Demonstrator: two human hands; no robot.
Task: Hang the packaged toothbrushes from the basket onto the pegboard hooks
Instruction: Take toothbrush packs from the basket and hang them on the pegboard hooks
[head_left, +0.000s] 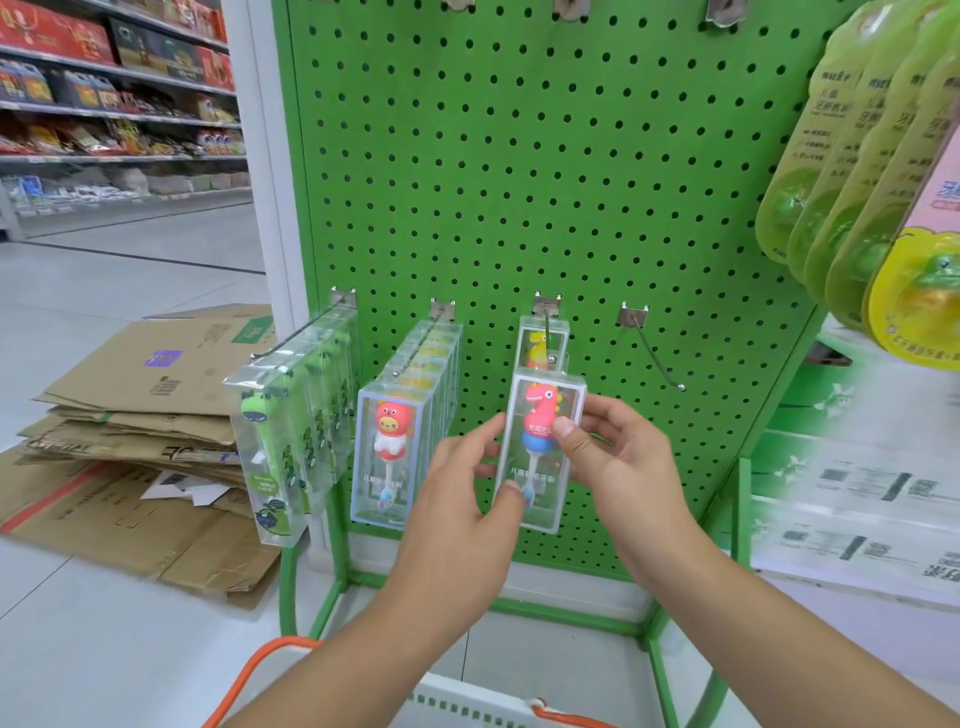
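Both my hands grip the pink dinosaur toothbrush box: left hand pinching its lower left edge, right hand on its right side, just below third hook on pegboard.

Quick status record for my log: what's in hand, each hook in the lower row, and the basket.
held item: pink dinosaur toothbrush box, pinched by left hand and right hand
first hook from left: green toothbrush boxes
second hook: pink pig toothbrush boxes
third hook: one yellow dinosaur box; held box in front of its tip
fourth hook: bare
basket: only rim visible, contents unseen
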